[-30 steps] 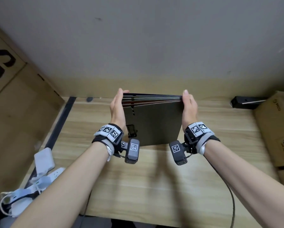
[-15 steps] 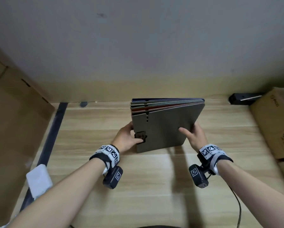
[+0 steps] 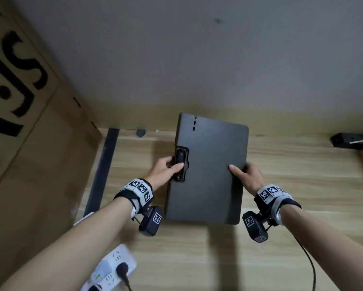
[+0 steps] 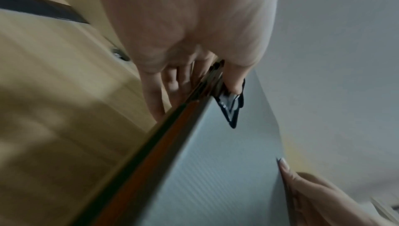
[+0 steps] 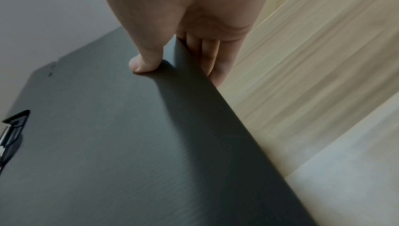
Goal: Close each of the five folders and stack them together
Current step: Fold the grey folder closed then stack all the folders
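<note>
Both hands gripped the stack [image 3: 208, 175], held just over the desk [image 3: 302, 185]: left hand [image 3: 166, 171] pinching the clip edge, right hand [image 3: 250, 175] pinching the opposite edge. Lowering it level, with even pressure from both sides, should have kept the folders aligned.

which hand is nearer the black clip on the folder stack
Left. The left hand grips the stack right at the clip, thumb on it; the right hand holds the opposite edge.
</note>
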{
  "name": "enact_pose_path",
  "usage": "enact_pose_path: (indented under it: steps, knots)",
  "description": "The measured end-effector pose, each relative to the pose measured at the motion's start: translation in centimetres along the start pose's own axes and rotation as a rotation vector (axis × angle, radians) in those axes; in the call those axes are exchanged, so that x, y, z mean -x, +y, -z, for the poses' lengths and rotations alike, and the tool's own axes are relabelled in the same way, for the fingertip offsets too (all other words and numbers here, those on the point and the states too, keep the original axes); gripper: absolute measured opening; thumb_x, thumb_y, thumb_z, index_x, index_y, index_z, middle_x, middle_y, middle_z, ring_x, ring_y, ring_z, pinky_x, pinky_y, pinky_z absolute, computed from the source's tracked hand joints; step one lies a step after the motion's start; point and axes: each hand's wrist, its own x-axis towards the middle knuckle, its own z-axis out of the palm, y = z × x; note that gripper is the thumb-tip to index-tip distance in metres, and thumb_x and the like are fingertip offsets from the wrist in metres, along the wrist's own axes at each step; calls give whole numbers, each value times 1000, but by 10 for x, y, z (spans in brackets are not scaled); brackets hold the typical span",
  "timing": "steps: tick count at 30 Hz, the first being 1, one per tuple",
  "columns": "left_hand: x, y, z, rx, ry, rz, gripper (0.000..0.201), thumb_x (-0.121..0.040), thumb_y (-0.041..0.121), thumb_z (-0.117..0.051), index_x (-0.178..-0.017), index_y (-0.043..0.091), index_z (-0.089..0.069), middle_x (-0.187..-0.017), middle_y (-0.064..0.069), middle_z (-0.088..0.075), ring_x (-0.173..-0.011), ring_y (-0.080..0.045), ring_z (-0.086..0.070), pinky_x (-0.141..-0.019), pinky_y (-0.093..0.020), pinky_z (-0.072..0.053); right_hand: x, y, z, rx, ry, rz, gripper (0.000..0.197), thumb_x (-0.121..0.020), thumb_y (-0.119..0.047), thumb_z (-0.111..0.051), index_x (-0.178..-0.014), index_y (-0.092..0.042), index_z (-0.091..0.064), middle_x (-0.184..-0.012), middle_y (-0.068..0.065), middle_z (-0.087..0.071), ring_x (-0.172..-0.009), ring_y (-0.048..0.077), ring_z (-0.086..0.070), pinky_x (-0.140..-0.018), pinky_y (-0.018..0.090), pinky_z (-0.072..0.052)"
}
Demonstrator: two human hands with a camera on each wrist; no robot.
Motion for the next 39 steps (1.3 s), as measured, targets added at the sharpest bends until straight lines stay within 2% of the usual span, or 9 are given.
enact_pose_path:
  steps: [3,11,13,15,17,21,26,32,39]
  knots:
    - [-1,-27,33,0,81,76,109,-64,83,-60,-143,10,-47,-145,-5,-53,-131,-19,-52,-113,-42,-39,-19,1,-48,42,-55,-51,65,-65,-60,-71,-110,-13,-66,-103,3,-74,-93,21,-71,-88,48,-56]
    - [-4,-76,120,48,269,244,64,-97,36,-57,-145,-2,-39,-149,-11,-45,-139,-26,-42,-113,-33,-31,-49,-40,-158,244,-234,-59,64,-64,-19,-89,-119,-10,-57,-106,5,-67,-99,27,-66,-93,44,-53]
    - [-14,-86,136,54,326,295,44,-99,27,-55,-134,0,-53,-128,-6,-57,-124,-22,-50,-99,-26,-33,-60,-45,-180,294,-245,-51,64,-63,-22,-90,-117,-11,-57,-107,5,-68,-101,27,-65,-91,40,-53]
    - [-25,-93,148,44,369,291,14,-98,25,-56,-97,14,-64,-95,0,-58,-100,-17,-50,-86,-26,-34,-71,-52,-198,331,-252,-73,62,-64,-25,-89,-115,-11,-57,-107,4,-67,-101,27,-64,-89,36,-51]
    - [-35,-97,156,50,409,294,14,-97,26,-57,-87,16,-61,-90,-3,-61,-92,-19,-55,-82,-29,-41,-81,-57,-211,379,-257,-103,60,-65,-29,-89,-112,-10,-57,-107,6,-66,-102,28,-63,-85,32,-49]
    - [-47,-99,161,96,491,336,36,-95,28,-59,-124,7,-66,-123,-7,-67,-117,-26,-60,-105,-37,-45,-95,-59,-229,473,-282,-155,60,-67,-38,-87,-112,-12,-57,-113,7,-65,-102,27,-61,-84,32,-49]
    - [-55,-97,160,127,541,336,29,-96,20,-59,-119,6,-69,-113,-2,-68,-102,-18,-59,-92,-24,-42,-103,-60,-231,527,-258,-164,64,-63,-42,-88,-112,-12,-59,-111,7,-66,-101,28,-62,-86,34,-52]
    - [-56,-96,156,123,586,365,45,-94,23,-63,-134,5,-58,-138,-6,-59,-130,-25,-53,-111,-35,-40,-102,-68,-230,641,-263,-137,65,-65,-47,-84,-114,-13,-58,-115,8,-63,-103,29,-61,-88,36,-52]
    - [-53,-93,155,13,611,331,30,-93,16,-64,-120,5,-69,-118,-9,-70,-111,-28,-64,-86,-22,-43,-102,-77,-231,682,-275,-152,63,-65,-43,-85,-115,-12,-63,-119,10,-56,-101,32,-61,-90,37,-53]
